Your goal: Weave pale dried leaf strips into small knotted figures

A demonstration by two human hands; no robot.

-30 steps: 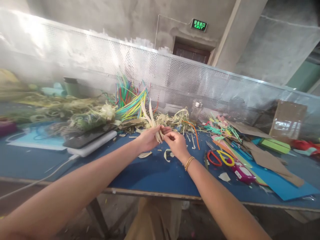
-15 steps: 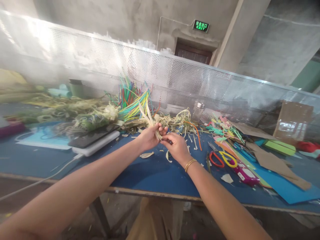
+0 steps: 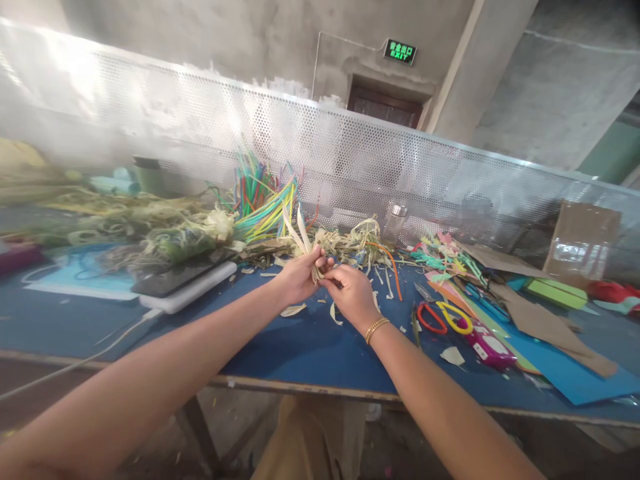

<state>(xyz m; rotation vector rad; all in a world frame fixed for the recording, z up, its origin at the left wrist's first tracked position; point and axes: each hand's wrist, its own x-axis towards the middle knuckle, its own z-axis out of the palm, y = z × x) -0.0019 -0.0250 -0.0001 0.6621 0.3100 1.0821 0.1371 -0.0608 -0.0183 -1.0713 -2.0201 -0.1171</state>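
Observation:
My left hand (image 3: pixel 299 276) is closed around a small bundle of pale, dry husk-like strips (image 3: pixel 299 230), whose two long ends stick up above the fingers. Close against it, my right hand (image 3: pixel 351 291) pinches the lower end of the same bundle, with thumb and forefinger together. The fingers partly hide the bundle's lower part. Behind the hands lies a heap of dry husk pieces (image 3: pixel 345 241). Loose husk scraps (image 3: pixel 293 311) are scattered on the blue tabletop (image 3: pixel 320 353) below them.
Left: a black phone (image 3: pixel 173 280) on a white power bank (image 3: pixel 193 295) with a cable, and piled fibres (image 3: pixel 175 243). Behind: coloured pipe cleaners (image 3: pixel 265 200), a glass jar (image 3: pixel 396 223), a perforated metal screen (image 3: pixel 310 143). Right: scissors (image 3: pixel 433 317), a magenta box (image 3: pixel 490 345), coloured paper (image 3: pixel 570 373).
Both hands stay together at the bundle with only slight finger and wrist movement. The whole view has shifted a little, so the things appear slightly further left.

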